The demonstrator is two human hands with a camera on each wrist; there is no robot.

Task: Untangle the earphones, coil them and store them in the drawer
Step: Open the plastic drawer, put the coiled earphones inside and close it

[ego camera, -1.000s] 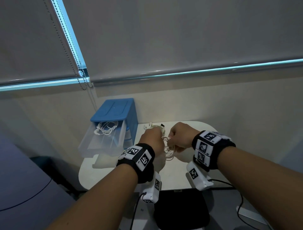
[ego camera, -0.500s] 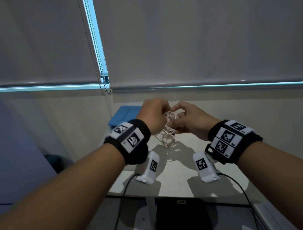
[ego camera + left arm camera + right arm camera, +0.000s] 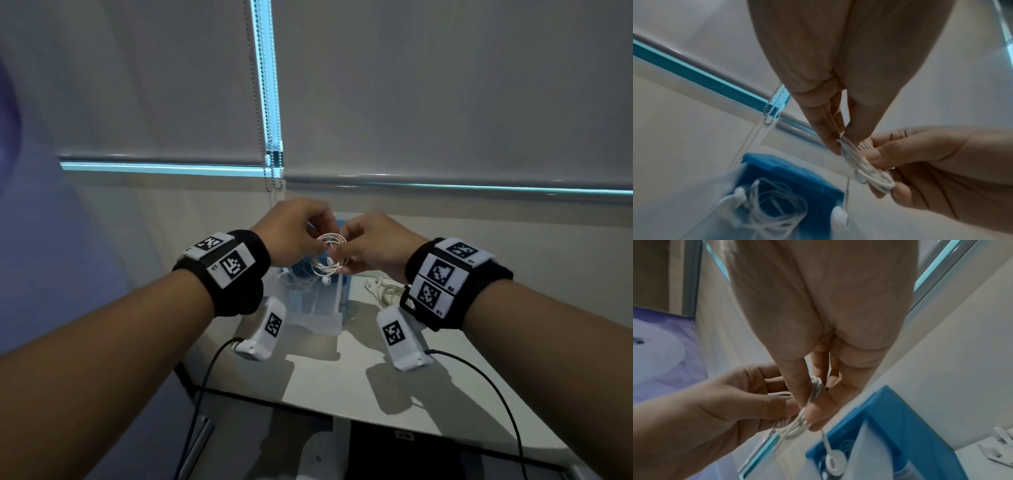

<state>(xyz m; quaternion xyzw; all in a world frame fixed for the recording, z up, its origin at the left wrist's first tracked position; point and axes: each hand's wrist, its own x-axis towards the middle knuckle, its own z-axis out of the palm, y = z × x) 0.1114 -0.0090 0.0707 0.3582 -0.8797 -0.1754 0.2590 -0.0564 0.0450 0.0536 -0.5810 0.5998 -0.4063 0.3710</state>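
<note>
Both hands hold a white coil of earphones (image 3: 329, 255) in the air above the open clear drawer (image 3: 315, 310) of a blue box (image 3: 344, 289). My left hand (image 3: 293, 236) pinches the coil's left side (image 3: 844, 142) between thumb and fingers. My right hand (image 3: 368, 248) grips the coil's other side (image 3: 875, 177), with thumb and fingers curled round the loops (image 3: 813, 391). One earbud (image 3: 326, 280) dangles from the coil on a short wire (image 3: 833, 460). Another white earphone bundle (image 3: 772, 207) lies inside the drawer.
The white table (image 3: 342, 387) carries the blue box at its back. More white earphones and a small white clip (image 3: 380, 289) lie on the table under my right wrist. Roller blinds with a bead chain (image 3: 272, 171) hang behind. A dark chair (image 3: 428, 455) stands below the table's near edge.
The view has swung right and down, so the drawer now sits under my hands. Both hands stayed together on the earphones, now a round coil with one earbud hanging free.
</note>
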